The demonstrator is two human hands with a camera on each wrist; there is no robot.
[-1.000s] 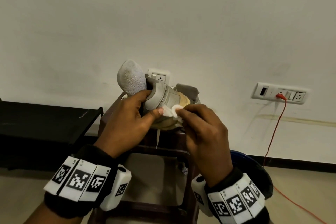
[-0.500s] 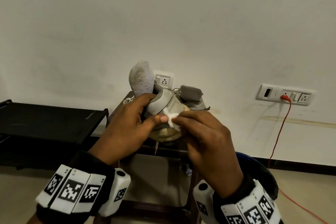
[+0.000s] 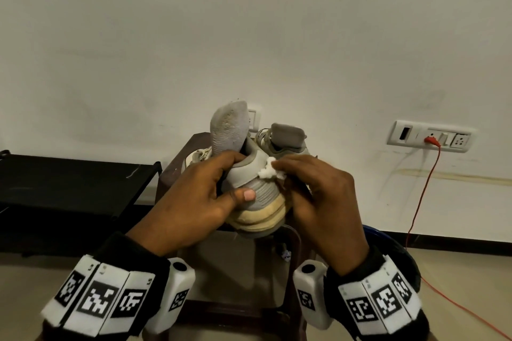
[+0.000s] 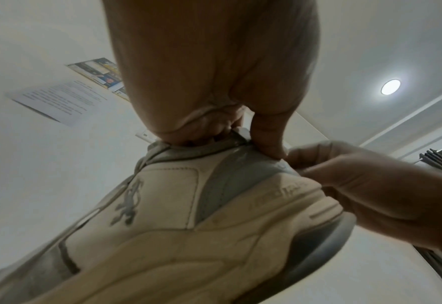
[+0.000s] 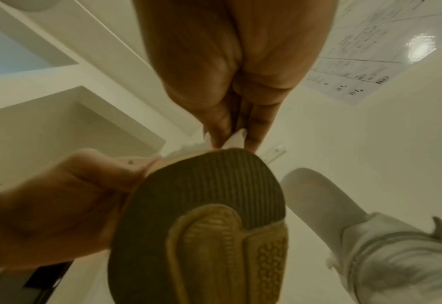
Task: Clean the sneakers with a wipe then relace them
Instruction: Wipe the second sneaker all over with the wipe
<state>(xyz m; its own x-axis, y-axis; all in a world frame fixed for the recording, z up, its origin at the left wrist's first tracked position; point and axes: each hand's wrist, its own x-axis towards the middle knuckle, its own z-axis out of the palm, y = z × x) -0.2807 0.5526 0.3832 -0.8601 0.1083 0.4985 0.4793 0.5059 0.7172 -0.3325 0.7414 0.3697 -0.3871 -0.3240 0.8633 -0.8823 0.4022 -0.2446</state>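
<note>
I hold a grey and cream sneaker (image 3: 257, 196) up with its heel toward me, over a dark stool (image 3: 177, 166). My left hand (image 3: 194, 196) grips its collar, fingers inside the opening, thumb on the heel (image 4: 240, 176). A grey insole (image 3: 228, 126) sticks up out of the sneaker. My right hand (image 3: 318, 194) pinches a crumpled white wipe (image 3: 267, 170) against the upper right of the heel; the wipe (image 5: 236, 139) shows between thumb and fingers above the dark outsole (image 5: 202, 216). The second sneaker (image 3: 285, 138) stands on the stool behind, tongue up.
A white wall with a socket (image 3: 253, 119) rises right behind the stool. A black low rack (image 3: 69, 183) stands at the left. At the right is a switch plate (image 3: 429, 137) with a red cable (image 3: 415, 202) running to the floor, and a dark blue object (image 3: 393, 252) behind my right wrist.
The sneaker's heel has turned more toward me. My right hand has carried the wipe from the middle of the heel to its upper right edge. My left thumb now lies lower on the heel.
</note>
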